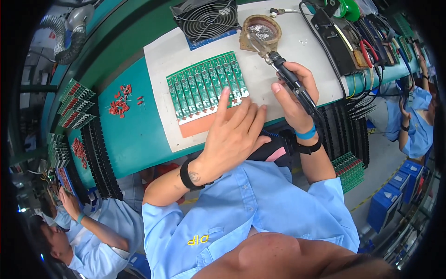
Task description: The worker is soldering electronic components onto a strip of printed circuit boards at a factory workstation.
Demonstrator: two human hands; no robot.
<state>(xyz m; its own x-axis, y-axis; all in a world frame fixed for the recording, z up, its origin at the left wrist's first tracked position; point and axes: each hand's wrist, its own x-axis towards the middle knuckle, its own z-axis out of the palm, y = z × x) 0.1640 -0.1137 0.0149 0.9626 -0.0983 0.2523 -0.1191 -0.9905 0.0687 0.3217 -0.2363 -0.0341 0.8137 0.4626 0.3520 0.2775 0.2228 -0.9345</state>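
A green circuit board panel (204, 86), made of several narrow strips with parts on them, lies on a white sheet. Under its near edge shows an orange board (195, 129). My left hand (234, 128) is spread over the panel's near right corner, fingers stretched out and holding nothing; the index fingertip appears to touch the strips. To the right, my right hand (299, 95) is closed around the black handle of a soldering iron (291, 80). The iron's metal end points up and left, in front of a round solder pot (264, 31); its very tip is hard to make out.
A black fan (206, 21) stands behind the panel. Loose red components (121, 101) lie on the green mat at left, near black racks (95, 153) and stacked boards (76, 104). Pliers (367, 52), cables and a green solder spool (346, 9) are at right. Co-workers sit on both sides.
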